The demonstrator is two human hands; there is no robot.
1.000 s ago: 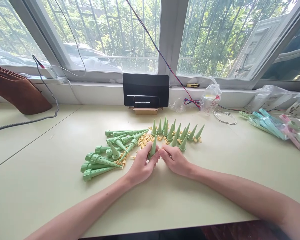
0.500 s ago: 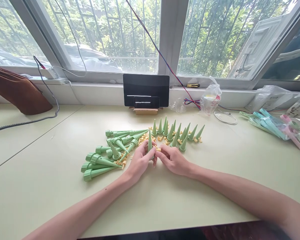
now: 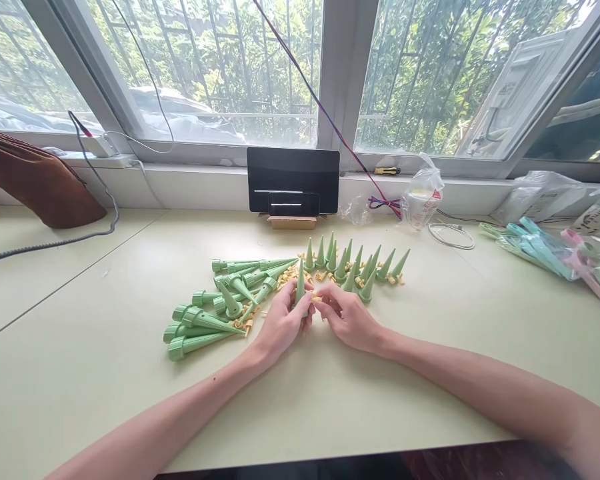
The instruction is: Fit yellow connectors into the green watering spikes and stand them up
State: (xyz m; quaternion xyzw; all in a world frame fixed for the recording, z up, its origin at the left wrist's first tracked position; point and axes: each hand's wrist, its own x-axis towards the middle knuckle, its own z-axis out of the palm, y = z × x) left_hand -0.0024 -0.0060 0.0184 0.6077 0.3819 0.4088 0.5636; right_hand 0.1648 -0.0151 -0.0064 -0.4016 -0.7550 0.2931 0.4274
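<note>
Head view. Your left hand (image 3: pixel 281 321) is clamped on one green spike (image 3: pixel 301 285), tip up, at the centre of the frame. Your right hand (image 3: pixel 350 321), just beside it, has thumb and forefinger together on one small yellow fitting (image 3: pixel 315 298) next to that spike; exact contact between the two parts partly hidden by your fingers. Right of centre: about thirteen standing spikes (image 3: pixel 367 289) on the table (image 3: pixel 290 413), some overlapping. Left of centre: one more spike standing tilted among at least eight lying spikes (image 3: pixel 200 343); overlap prevents a full count. Loose yellow pieces (image 3: pixel 287 275) between the groups, too many and too small to count. Top centre: one tablet (image 3: pixel 293 172), one phone (image 3: pixel 294 204) before it, one cardboard stand (image 3: pixel 293 223).
</note>
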